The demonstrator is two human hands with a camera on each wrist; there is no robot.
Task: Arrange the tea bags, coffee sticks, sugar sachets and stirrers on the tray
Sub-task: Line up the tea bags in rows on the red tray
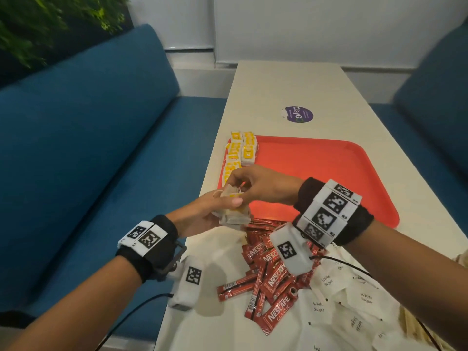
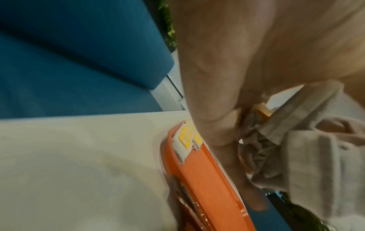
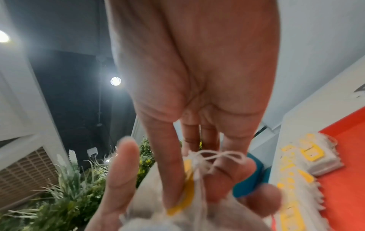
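My left hand [image 1: 215, 211] holds a small bunch of tea bags [image 1: 234, 217] over the table's left edge, just in front of the red tray [image 1: 329, 173]. From above, my right hand [image 1: 236, 190] pinches one tea bag [image 1: 231, 192] off the top of that bunch; the right wrist view shows its yellow tag [image 3: 185, 197] and string between thumb and fingers. Rows of yellow-tagged tea bags [image 1: 240, 153] lie along the tray's left side. In the left wrist view the bunch [image 2: 296, 148] fills my palm, blurred.
Red coffee sticks [image 1: 271, 272] lie in a loose pile on the table in front of the tray. White sugar sachets [image 1: 342, 300] are scattered to their right, with wooden stirrers [image 1: 410, 325] at the far right edge. Blue benches [image 1: 88, 148] flank the table.
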